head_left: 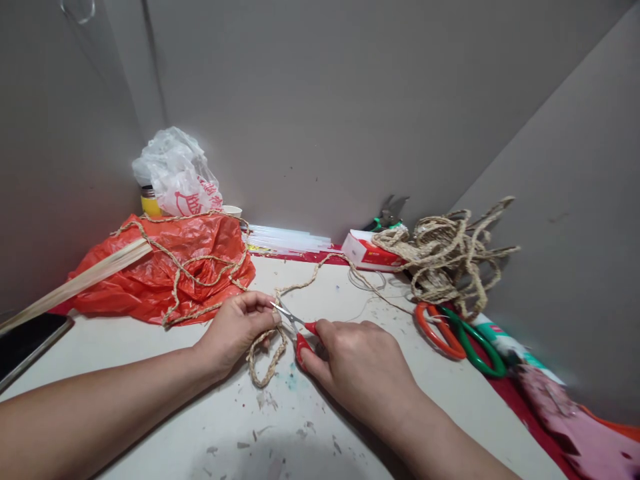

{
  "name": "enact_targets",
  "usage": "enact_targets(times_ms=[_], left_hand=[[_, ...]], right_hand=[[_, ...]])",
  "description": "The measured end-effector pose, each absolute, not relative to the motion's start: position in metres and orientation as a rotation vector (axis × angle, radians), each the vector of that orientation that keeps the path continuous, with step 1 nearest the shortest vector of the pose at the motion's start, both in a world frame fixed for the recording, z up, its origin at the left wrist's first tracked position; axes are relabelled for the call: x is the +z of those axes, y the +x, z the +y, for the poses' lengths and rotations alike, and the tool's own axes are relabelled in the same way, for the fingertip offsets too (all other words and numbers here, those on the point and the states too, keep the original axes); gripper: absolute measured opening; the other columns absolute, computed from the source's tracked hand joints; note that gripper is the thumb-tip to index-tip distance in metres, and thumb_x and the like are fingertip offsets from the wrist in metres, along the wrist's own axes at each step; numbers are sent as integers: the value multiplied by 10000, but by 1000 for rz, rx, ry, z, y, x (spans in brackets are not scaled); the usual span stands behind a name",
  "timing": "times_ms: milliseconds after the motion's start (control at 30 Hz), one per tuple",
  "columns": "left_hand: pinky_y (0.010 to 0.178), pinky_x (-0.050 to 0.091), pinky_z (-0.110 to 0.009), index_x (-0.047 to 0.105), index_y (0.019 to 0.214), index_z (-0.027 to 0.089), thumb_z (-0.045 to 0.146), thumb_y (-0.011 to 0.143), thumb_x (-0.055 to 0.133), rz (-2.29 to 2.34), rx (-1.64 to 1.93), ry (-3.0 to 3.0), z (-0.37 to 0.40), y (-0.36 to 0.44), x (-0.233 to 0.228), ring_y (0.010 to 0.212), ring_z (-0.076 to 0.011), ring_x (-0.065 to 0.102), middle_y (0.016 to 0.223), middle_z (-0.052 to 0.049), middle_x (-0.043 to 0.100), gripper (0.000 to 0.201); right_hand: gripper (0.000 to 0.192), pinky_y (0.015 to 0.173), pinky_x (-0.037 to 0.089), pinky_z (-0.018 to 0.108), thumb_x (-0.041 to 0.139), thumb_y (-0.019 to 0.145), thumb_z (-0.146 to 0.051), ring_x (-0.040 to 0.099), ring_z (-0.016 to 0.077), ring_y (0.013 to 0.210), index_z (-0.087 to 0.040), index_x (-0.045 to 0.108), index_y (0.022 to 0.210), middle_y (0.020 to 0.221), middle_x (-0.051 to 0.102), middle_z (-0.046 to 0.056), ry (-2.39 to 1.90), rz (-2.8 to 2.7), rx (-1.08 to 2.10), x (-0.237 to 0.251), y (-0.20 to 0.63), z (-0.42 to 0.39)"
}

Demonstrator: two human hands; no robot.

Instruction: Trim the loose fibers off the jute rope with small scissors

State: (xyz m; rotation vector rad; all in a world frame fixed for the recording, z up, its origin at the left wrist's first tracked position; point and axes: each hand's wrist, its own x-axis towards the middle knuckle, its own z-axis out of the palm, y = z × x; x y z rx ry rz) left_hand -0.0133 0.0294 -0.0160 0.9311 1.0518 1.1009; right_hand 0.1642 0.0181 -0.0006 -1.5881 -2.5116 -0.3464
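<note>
Pinching the jute twine [267, 347] between thumb and fingers, my left hand [239, 328] keeps a short stretch of it raised off the table [350, 427], which seems meant to give the blades a taut bit to bite. My right hand [361, 363] is closed around the red handles of a small pair of scissors [296, 327]; the thin blades stand slightly apart, their tips right at the left fingertips where the twine is held. Below the grip the twine drops into a loose loop on the table between both hands. From the pinch it also runs away in two directions: one strand climbs over the orange plastic bag [165, 267] on the left, another trails back toward the tangled bundle of twine [445, 257] by the right wall, so the working length sits in the middle where I can reach it.

A larger pair of scissors with orange and green handles [457, 337] lies well apart on the right, beside that bundle. A red and white box [367, 252] rests under the bundle's edge, and clear glue sticks [287, 239] lie along the back wall. A white plastic bag [175, 173] sits behind the orange one. Small scraps litter the table near my wrists.
</note>
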Motion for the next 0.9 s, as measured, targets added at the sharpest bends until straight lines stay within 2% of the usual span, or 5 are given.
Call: enact_targets(times_ms=[267,433,533,700,900], left_hand=[[459,365,-207,561,755,148,231,632,724,1076,1094,945,30,-14,-14,449,-64,479,593,40,554,220],[475,373,-202,570,811,151,240,671,703,1042,1092,958,30,-16,-16,474,-65,480,613,32,558,212],[472,367,-199,589,857,152,254,647,728,1016,1111,944,30,-17,-16,481,-65,481,635,32,554,272],[472,364,-211,619,966,142,296,603,762,1008,1101,1025,29,-15,-16,458,-62,455,642,34,541,419],[577,386,-225,680,1016,160,259,700,676,1011,1121,1425,20,-12,-16,574,-94,462,648,6,544,331]], right_hand=[[224,518,242,284,512,815,-329,587,173,555,-201,637,679,607,675,43,-1656,-2561,-188,5,161,16],[250,513,227,273,471,827,-297,543,150,532,-201,610,643,595,657,25,-1625,-2463,-39,1,166,21],[275,501,235,253,460,816,-293,457,116,484,-198,546,572,514,570,-19,-1574,-2216,283,-5,168,29],[390,445,236,231,543,769,-458,306,76,409,-193,425,508,396,380,-64,-1311,-1608,1185,-9,165,39],[383,414,188,215,684,656,-465,314,45,374,-159,491,530,424,447,-56,-1128,-1317,1520,-7,154,34]])
